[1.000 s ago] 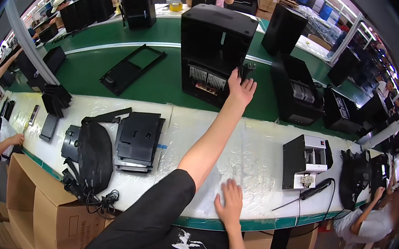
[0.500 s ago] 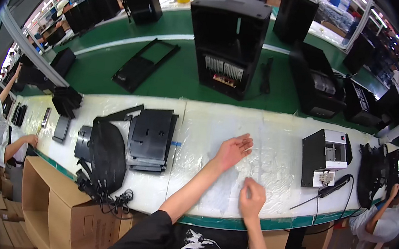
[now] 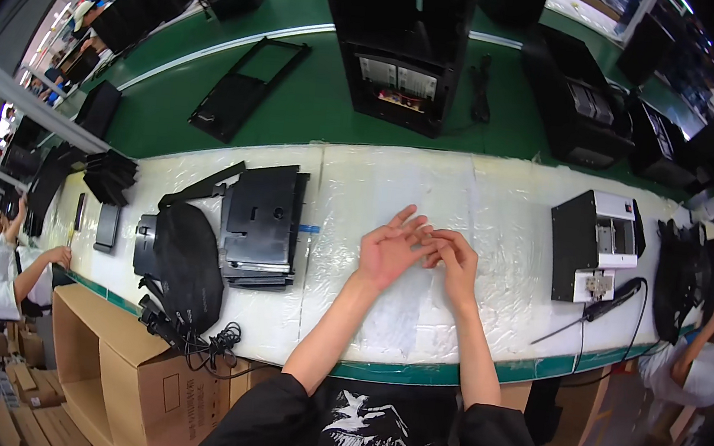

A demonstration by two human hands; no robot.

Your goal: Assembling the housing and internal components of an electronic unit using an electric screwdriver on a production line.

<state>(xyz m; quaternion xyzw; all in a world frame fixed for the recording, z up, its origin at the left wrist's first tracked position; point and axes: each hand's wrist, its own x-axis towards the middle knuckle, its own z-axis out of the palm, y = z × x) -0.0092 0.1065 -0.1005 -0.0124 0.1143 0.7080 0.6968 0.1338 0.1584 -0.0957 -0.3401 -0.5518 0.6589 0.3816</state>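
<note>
Black short-sleeved shirt with white chest print.

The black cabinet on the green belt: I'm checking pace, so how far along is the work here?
The black cabinet stands untouched on the green belt. In hand: nothing; left hand and right hand meet above the white bench. The stacked black panels remain waiting.
</note>
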